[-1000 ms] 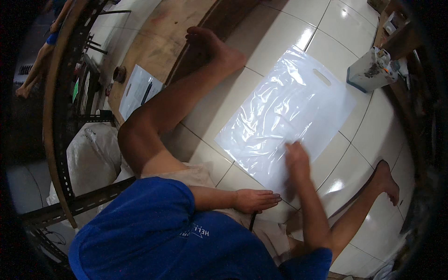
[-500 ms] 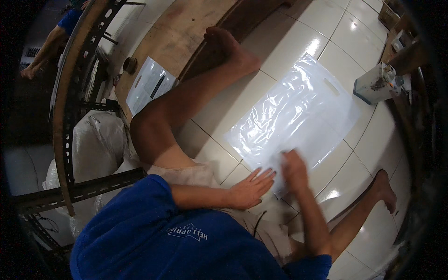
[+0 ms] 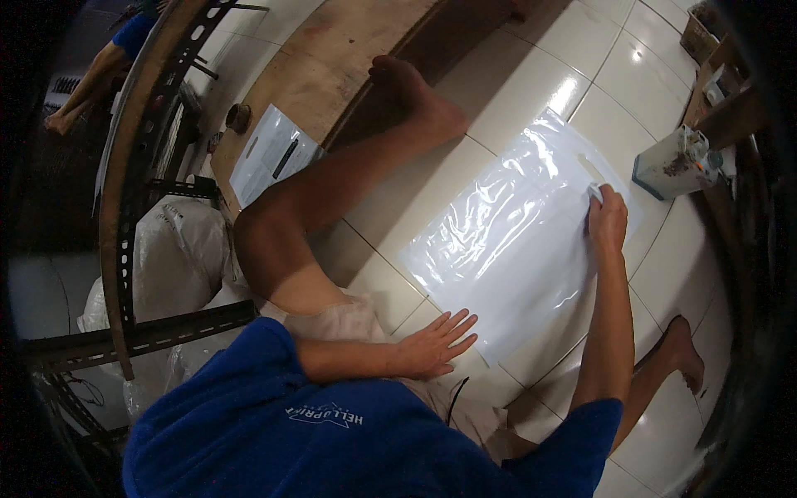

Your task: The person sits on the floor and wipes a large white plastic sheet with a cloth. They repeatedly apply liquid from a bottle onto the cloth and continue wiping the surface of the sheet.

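A large white plastic bag with a die-cut handle slot lies flat on the tiles between my legs, its glossy surface creased and catching the light. My left hand is spread open at the bag's near left corner, palm down, with nothing in its fingers. Up by the handle slot, my right hand is closed on a small pale wad, perhaps cloth, pressed against the bag near its right edge. The fingers partly hide the wad, so its exact kind cannot be made out.
Beyond my left knee, a smaller printed plastic bag rests on a wooden board, near a small round brown container. A stained, cut-open jug stands at the right. Metal shelf framing and wrapped bundles flank my left.
My right hand has swept from the bag's near edge up and right to beside the handle slot. My left hand has shifted slightly left and its fingers have spread.
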The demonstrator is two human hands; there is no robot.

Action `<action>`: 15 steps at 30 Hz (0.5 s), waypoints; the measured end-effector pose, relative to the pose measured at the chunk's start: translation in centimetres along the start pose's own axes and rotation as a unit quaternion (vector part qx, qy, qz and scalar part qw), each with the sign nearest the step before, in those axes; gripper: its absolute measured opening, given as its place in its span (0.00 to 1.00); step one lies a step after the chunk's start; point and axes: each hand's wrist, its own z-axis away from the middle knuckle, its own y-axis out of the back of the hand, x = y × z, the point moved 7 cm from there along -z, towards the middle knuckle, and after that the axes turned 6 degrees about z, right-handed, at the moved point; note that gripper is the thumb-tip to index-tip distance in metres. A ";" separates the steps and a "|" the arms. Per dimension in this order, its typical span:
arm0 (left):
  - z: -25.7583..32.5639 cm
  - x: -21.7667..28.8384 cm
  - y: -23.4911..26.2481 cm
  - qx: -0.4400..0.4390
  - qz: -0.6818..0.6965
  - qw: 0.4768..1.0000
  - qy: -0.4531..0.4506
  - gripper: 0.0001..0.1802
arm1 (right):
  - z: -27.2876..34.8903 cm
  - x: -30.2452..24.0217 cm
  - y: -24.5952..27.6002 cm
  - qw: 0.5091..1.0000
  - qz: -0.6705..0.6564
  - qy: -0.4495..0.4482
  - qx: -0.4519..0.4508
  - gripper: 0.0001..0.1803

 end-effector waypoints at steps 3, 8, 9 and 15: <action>-0.4 -0.7 1.4 0.018 0.002 0.999 0.046 0.46 | 7.6 -2.2 -5.4 0.987 -0.066 0.144 -0.024 0.19; 0.2 -1.5 -0.2 -0.058 -0.011 0.995 0.080 0.49 | 22.2 -13.6 -8.2 0.939 -0.058 0.268 -0.209 0.10; 0.0 -1.3 0.4 -0.043 -0.017 0.996 0.074 0.49 | 21.7 -13.0 -8.4 0.948 -0.059 0.255 -0.180 0.11; 0.1 -1.1 1.0 -0.038 -0.016 0.997 0.058 0.51 | 4.0 -5.1 -3.4 0.991 -0.090 0.091 0.044 0.15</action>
